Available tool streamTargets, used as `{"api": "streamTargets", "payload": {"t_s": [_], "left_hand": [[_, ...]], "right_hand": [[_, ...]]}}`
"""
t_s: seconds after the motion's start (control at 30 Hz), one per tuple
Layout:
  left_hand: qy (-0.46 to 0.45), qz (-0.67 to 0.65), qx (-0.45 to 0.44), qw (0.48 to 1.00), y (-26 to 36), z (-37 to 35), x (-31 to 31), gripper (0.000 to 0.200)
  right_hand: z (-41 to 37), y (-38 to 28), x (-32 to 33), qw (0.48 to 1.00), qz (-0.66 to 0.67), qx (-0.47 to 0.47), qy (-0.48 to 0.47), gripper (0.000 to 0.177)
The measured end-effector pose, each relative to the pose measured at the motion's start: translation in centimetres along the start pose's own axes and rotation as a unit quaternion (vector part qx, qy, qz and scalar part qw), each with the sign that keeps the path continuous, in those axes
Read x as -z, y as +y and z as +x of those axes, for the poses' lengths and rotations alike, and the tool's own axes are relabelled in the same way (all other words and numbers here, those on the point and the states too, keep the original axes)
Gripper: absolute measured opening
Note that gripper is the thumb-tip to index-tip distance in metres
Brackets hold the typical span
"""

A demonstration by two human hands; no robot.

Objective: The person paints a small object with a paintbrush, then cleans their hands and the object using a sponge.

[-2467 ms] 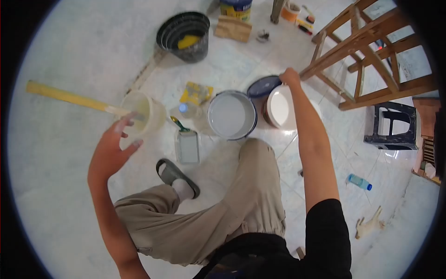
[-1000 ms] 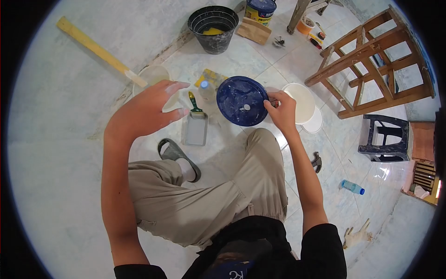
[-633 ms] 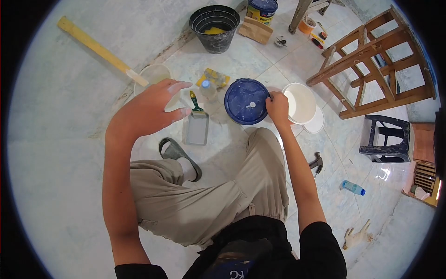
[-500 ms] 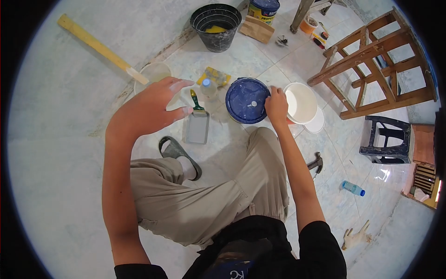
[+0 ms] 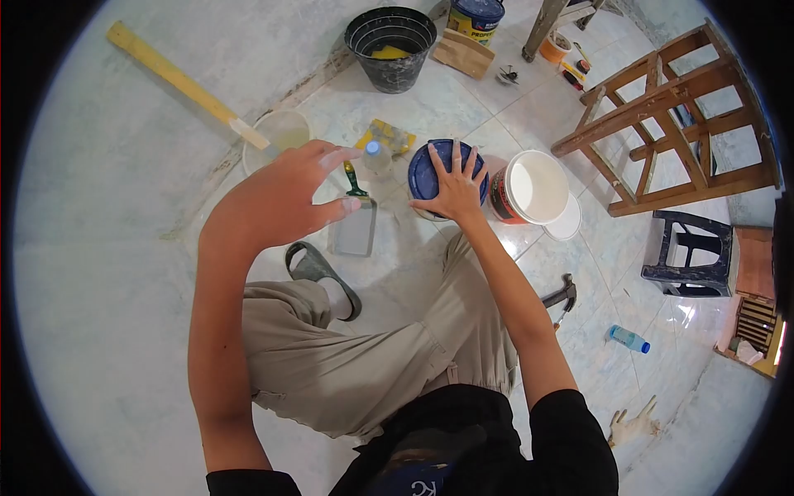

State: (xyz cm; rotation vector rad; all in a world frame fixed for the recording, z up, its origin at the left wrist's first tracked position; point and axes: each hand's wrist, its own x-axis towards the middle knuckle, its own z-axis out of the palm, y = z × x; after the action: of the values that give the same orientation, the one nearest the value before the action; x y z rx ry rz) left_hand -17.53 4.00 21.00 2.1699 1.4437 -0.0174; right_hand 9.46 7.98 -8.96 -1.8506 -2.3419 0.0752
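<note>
My right hand [image 5: 456,188] lies with fingers spread on top of the blue lid [image 5: 423,175] of a paint bucket. My left hand [image 5: 277,197] is raised at the left, thumb and fingers apart, with nothing visible between them and whitish smears on the fingertips. Just beyond its fingertips is a paintbrush [image 5: 353,178] with a green and yellow handle, resting at the top of a grey tray [image 5: 356,231]. A clear bottle [image 5: 376,159] with a blue cap stands nearby. Right of the lid, an open white bucket [image 5: 538,190] stands beside a white round lid [image 5: 564,220].
A pale tub [image 5: 291,128] with a long yellow handle [image 5: 169,73] leans near the wall. Farther back are a black bucket [image 5: 391,70] and a paint can [image 5: 477,18]. At the right lie a wooden frame [image 5: 653,109], black stool [image 5: 691,253], hammer [image 5: 565,293], water bottle [image 5: 629,338] and glove [image 5: 634,424].
My right hand has moved left from the lid's right edge onto its top, fingers now spread. My left hand has shifted slightly right and down, still open.
</note>
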Motion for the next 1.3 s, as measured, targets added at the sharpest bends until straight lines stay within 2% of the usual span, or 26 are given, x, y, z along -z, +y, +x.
{"api": "streamTargets", "payload": {"t_s": [0.2, 0.5, 0.67, 0.8, 0.9, 1.0, 1.1, 1.13, 1.17, 1.23, 1.27, 1.3], "left_hand": [[-0.004, -0.009, 0.004, 1.0, 0.4, -0.2, 0.2, 0.057], [0.005, -0.026, 0.037, 0.999, -0.4, -2.7, 0.3, 0.061], [-0.02, -0.03, 0.074, 0.997, -0.8, -3.4, 0.3, 0.063], [0.023, -0.018, 0.034, 0.999, -0.5, -3.4, 0.4, 0.062], [0.04, -0.023, 0.002, 0.999, -0.9, -2.7, -0.1, 0.061], [0.024, -0.053, -0.011, 0.998, -0.3, -2.6, -0.4, 0.061], [0.007, -0.053, -0.011, 0.998, 0.2, -2.3, -0.4, 0.062], [0.008, -0.049, -0.017, 0.999, 0.0, -2.2, -0.7, 0.062], [0.009, -0.045, -0.021, 0.999, -0.2, -2.1, -0.8, 0.062], [-0.007, -0.037, -0.005, 0.999, 0.1, -2.1, -0.5, 0.062], [-0.015, -0.034, 0.002, 0.999, 0.2, -2.1, -0.3, 0.061], [-0.009, -0.032, -0.005, 0.999, 0.1, -2.1, -0.4, 0.061]], "right_hand": [[0.2, 0.0, -1.4, 0.998, -0.017, 0.038, 0.054, 0.112], [0.5, -0.3, -1.0, 1.0, 0.014, 0.011, 0.011, 0.105], [0.5, -0.1, -0.9, 0.999, 0.017, 0.027, 0.029, 0.102], [-0.1, 0.1, -1.1, 0.996, 0.031, 0.068, 0.054, 0.094], [-1.7, -0.2, -0.1, 0.992, 0.094, 0.072, 0.035, 0.089], [-3.1, -0.9, 2.9, 0.994, 0.096, 0.039, -0.033, 0.084], [-2.8, 1.5, 3.9, 0.957, 0.272, 0.045, -0.085, 0.082], [-2.3, 2.6, 4.7, 0.913, 0.372, -0.009, -0.167, 0.082], [-2.2, 4.0, 5.1, 0.846, 0.485, -0.068, -0.209, 0.08], [-2.5, 6.6, 5.7, 0.658, 0.676, -0.18, -0.278, 0.078], [-3.0, 7.1, 5.5, 0.66, 0.675, -0.177, -0.278, 0.075], [-3.6, 7.1, 5.8, 0.693, 0.645, -0.162, -0.278, 0.074]]}}
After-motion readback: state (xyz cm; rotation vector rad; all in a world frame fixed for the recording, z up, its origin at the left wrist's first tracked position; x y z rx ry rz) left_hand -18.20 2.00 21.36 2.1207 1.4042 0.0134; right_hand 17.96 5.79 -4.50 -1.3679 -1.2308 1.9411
